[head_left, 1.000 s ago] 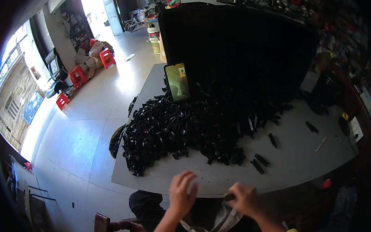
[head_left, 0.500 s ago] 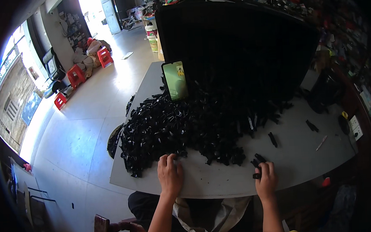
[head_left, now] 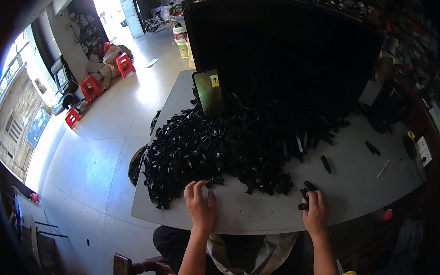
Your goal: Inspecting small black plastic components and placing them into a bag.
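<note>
A large heap of small black plastic clip-like pieces point(head_left: 215, 150) covers the middle of the table. At its near edge, my left hand point(head_left: 200, 208) rests with bent fingers, the thumb apart from them and nothing plainly held. One black piece point(head_left: 216, 181) lies close by its fingertips, at the border of the heap. Farther right, near the table's front edge, my right hand point(head_left: 316, 212) is closed on black clip-like pieces point(head_left: 306, 192) that stick out past the thumb and fingers. Their exact kind is too dark to make out.
A phone point(head_left: 210, 94) stands upright behind the heap, before a big dark screen point(head_left: 285, 49). Loose black pieces point(head_left: 326, 164) and a thin pen-like stick point(head_left: 383, 169) lie on the grey table point(head_left: 362, 190) to the right. Red stools point(head_left: 91, 88) stand on the floor at left.
The fingers of my left hand have spread a little from the thumb, and the hand has shifted slightly left. My right hand keeps its hold almost unmoved. The phone's screen looks darker.
</note>
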### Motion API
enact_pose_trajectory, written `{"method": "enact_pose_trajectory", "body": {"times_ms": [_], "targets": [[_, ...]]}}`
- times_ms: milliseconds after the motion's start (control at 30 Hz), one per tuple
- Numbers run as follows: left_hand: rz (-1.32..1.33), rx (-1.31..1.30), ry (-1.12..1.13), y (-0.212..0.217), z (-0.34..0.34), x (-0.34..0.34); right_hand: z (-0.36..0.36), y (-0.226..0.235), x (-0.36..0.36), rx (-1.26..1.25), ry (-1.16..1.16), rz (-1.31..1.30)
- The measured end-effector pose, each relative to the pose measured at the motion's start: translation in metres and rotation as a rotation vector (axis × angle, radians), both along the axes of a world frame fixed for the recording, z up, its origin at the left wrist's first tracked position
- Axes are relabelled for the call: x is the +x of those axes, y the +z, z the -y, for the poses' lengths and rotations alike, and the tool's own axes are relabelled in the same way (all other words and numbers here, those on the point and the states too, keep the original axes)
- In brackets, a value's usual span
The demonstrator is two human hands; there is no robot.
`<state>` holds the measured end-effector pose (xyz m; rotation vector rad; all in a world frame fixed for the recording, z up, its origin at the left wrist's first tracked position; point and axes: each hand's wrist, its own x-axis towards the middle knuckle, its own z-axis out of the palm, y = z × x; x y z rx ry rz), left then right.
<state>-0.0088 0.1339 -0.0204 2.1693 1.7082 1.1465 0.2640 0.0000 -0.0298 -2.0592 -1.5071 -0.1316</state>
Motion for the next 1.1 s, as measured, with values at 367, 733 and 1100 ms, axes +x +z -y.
{"method": "enact_pose_trajectory", "body": {"times_ms": [367, 733, 1100], "targets": [[0.138, -0.228, -1.092, 0.114, 0.011, 0.030, 0.001, 0.001, 0.000, 0.011, 0.004, -0.009], [0.389, -0.193, -0.171, -0.003, -0.011, -0.019, 0.002, -0.003, 0.000, 0.029, 0.000, -0.016], [-0.145, -0.028, 0.083, -0.005, -0.017, 0.001, -0.001, -0.017, 0.017, 0.329, -0.049, -0.247]]}}
